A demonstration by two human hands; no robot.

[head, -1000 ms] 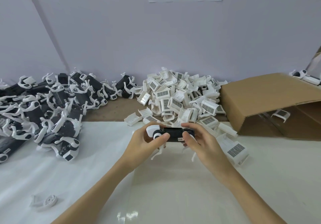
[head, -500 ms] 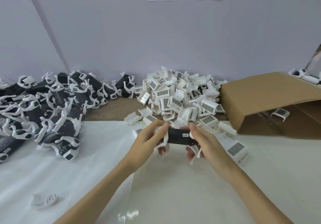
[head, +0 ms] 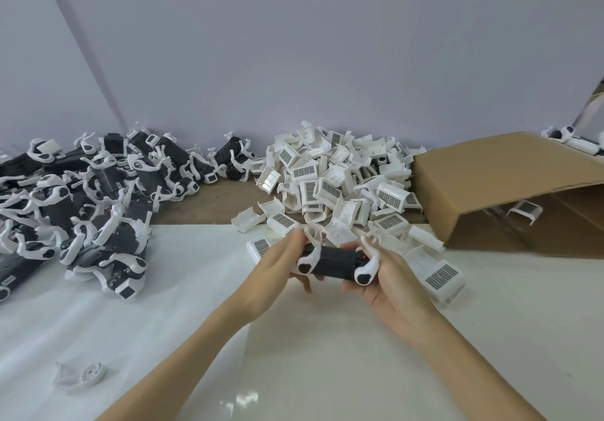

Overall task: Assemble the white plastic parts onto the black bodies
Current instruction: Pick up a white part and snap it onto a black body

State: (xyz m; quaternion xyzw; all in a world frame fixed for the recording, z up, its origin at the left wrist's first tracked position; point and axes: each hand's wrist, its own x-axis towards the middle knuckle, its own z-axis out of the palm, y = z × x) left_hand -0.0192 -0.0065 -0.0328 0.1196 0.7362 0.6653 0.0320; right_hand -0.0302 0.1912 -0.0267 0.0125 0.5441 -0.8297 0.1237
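Observation:
A black body point(head: 335, 262) with white curved arms at both ends is held above the white table sheet point(head: 137, 322) in the middle of the view. My left hand point(head: 277, 265) grips its left end, fingers curled under it. My right hand point(head: 387, 281) grips its right end, where a small red mark shows. Right behind the hands lies a heap of white plastic parts point(head: 340, 188) with grey grilles.
A pile of black bodies with white parts fitted point(head: 88, 211) fills the left side. An open cardboard box point(head: 510, 185) lies on its side at the right, one white part inside. A loose white piece point(head: 80, 376) lies near the front left.
Both hands have turned the black body over; its label side has rolled away and the white curved arms now point up and toward me. The hands stayed in the same spot.

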